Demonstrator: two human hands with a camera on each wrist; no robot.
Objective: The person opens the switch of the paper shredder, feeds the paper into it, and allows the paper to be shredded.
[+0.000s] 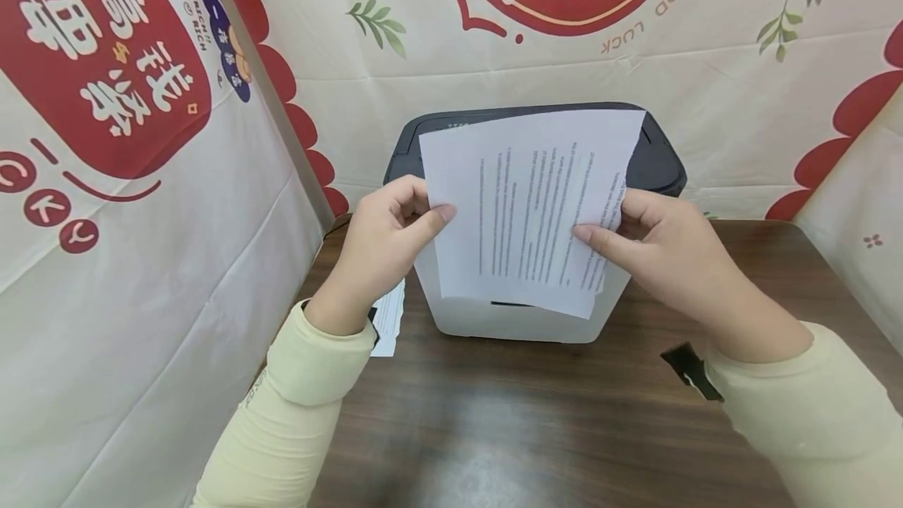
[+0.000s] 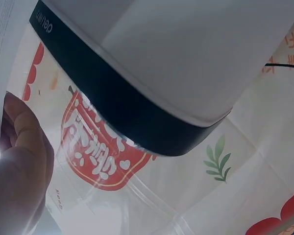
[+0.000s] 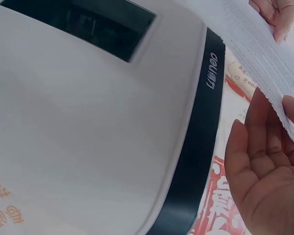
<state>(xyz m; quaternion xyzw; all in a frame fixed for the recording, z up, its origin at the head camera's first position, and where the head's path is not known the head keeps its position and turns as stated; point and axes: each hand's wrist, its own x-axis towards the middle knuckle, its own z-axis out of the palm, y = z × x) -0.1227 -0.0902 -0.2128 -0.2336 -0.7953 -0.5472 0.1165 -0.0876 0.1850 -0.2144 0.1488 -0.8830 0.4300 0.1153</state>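
Observation:
Both hands hold a sheet of printed paper [image 1: 525, 210] in front of and above a white paper shredder [image 1: 522, 325] with a dark top. In the head view the left hand [image 1: 384, 245] pinches the sheet's left edge, thumb on the near face. Its right edge is gripped by the right hand [image 1: 666, 249], whose thumb also lies on the print. That edge looks torn and ragged in the right wrist view, where the paper [image 3: 269, 63] slants between both hands. The left wrist view shows the left hand [image 2: 22, 166] beside the shredder [image 2: 196, 58]. The sheet hides much of the shredder's top.
Another printed piece of paper [image 1: 388, 324] with a ragged edge lies left of the shredder, partly behind the left wrist. The brown wooden table [image 1: 494, 429] is bounded by printed cloth [image 1: 317, 85] at the back and sides.

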